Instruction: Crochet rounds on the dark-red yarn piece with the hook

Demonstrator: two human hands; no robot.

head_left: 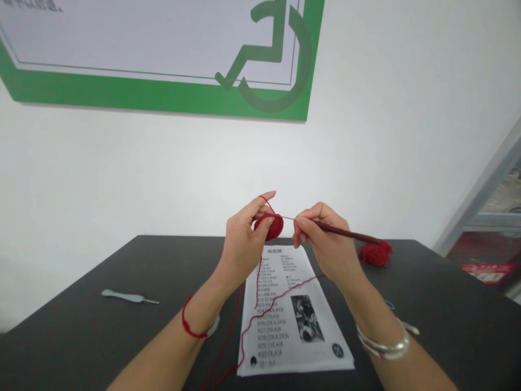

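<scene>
My left hand [245, 233] pinches a small round red crochet piece [275, 228] above the table, with red yarn looped over its raised index finger. In my right hand [323, 233] is a crochet hook [345, 232] with a dark reddish-brown handle, gripped like a pen. Its thin metal shaft points left and its tip meets the upper edge of the red piece; the exact tip is hidden. Red yarn [273, 300] trails from the work across a printed pattern sheet [280, 326] lying below both hands.
A ball of red yarn [376, 253] rests at the back right of the dark table [171, 271]. A second hook with a pale handle [122, 296] lies on the left. Behind stands a white wall with a green-framed sign [163, 98]. Small items near my right wrist are partly hidden.
</scene>
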